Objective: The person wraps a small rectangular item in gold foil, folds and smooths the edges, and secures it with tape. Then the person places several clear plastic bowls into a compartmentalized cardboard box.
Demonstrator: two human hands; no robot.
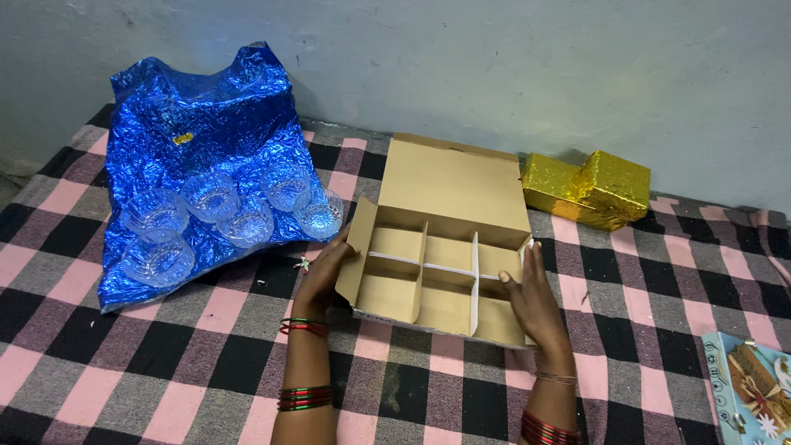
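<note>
- We see an open cardboard box (pixel 437 272) lying on a pink and black checked blanket (pixel 165 363), between our two hands.
- Our left hand (pixel 323 276) rests against the left side flap of the box, fingers open and flat on it, not clamped.
- Our right hand (pixel 534 305) touches the right wall, fingers spread and reaching a little inside.
- The box holds white dividers that make six compartments; its long axis runs left to right, and the lid stands open toward the wall.
- Left of the box, a crumpled blue foil sheet (pixel 198 132) carries six small glass bowls (pixel 210 195).
- Behind the box on the right lie two gold wrapped boxes (pixel 589 191).
</note>
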